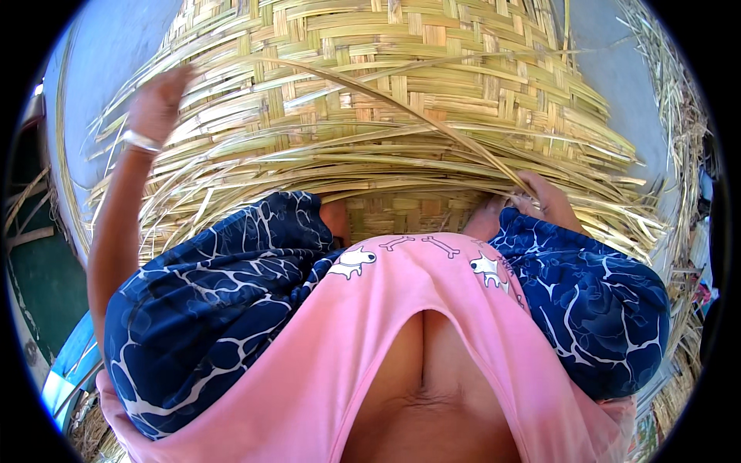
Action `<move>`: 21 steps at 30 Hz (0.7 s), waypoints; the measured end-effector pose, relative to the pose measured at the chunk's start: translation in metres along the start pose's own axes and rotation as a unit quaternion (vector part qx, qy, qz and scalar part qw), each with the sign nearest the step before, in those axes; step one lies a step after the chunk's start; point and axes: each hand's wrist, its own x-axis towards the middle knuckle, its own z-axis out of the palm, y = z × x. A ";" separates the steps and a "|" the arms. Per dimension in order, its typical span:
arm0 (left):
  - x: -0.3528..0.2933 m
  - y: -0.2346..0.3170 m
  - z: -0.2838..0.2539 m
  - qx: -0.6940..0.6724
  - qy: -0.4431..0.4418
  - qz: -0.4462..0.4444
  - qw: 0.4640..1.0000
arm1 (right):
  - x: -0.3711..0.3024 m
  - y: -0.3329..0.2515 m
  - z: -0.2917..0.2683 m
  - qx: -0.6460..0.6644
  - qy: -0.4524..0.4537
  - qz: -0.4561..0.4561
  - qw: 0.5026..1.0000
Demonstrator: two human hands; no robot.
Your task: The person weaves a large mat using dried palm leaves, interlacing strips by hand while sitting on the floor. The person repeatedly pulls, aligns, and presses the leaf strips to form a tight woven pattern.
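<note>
A large woven mat [432, 62] of yellow-green split bamboo spreads out in front of me, its loose strip ends fanning out at both sides. One long bamboo strip [409, 108] slants over the weave from the upper left down to my right hand. My right hand [546, 202] is closed on the lower end of this strip, beside my right knee and low over the near edge of the mat. Raised above the mat's left side, my left hand [158, 104] looks closed but is smeared by motion. Whether the strip's far end reaches into it is unclear.
My bent legs in dark blue patterned cloth [224, 309] flank the near edge, and my feet rest on the weave. Grey floor [610, 77] shows beyond the mat. Piles of loose strips [671, 85] lie along the right side. A blue object [73, 363] is at lower left.
</note>
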 end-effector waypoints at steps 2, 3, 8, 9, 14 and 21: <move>-0.025 -0.051 -0.005 0.048 -0.027 -0.128 0.990 | 0.000 0.013 -0.004 0.068 -0.036 0.018 0.997; -0.039 -0.075 -0.008 0.073 -0.026 -0.172 0.982 | -0.001 0.017 -0.006 0.103 -0.052 0.027 0.993; -0.120 -0.147 -0.011 0.215 -0.320 -0.285 0.878 | 0.014 -0.023 -0.042 0.123 -0.082 0.060 0.987; -0.135 -0.150 -0.010 0.251 -0.416 -0.271 0.831 | 0.022 -0.041 -0.052 0.110 -0.094 0.061 0.988; -0.070 -0.099 0.028 0.017 -0.344 -0.179 0.922 | 0.055 -0.079 -0.071 -0.085 -0.023 -0.156 0.984; 0.107 0.150 -0.057 -0.492 -0.271 0.055 0.826 | 0.097 -0.124 -0.096 -0.243 0.159 -0.298 0.909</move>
